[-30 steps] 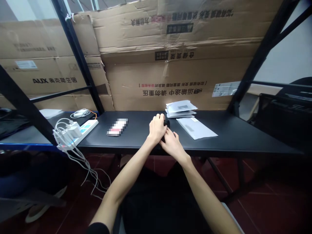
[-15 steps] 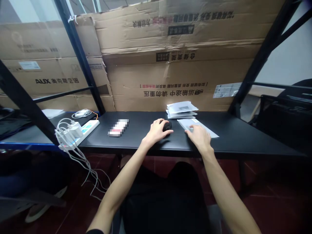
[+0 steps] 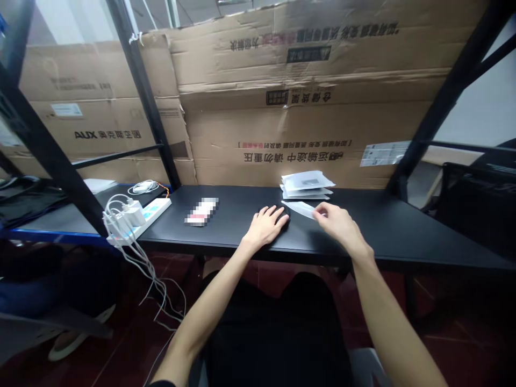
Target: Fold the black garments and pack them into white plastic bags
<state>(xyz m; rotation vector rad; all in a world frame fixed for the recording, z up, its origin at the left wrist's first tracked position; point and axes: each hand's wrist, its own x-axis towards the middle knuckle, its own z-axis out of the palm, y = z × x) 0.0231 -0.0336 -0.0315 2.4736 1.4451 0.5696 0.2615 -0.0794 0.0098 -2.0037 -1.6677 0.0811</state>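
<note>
My left hand lies palm down over a small black object on the black table, fingers spread across it. My right hand pinches the near edge of a white envelope and holds it lifted off the table, its far end pointing left toward the black object. A small stack of white envelopes rests at the back of the table, just beyond both hands.
A blurred white and red packet lies left of my hands. A white power strip with plugs and dangling cables sits at the table's left end. Large cardboard boxes stand behind. Black shelf posts flank the table.
My right hand left my left hand, reached right to the flat envelope, took hold of it and lifted it toward the middle. My left hand flattened over the black object.
</note>
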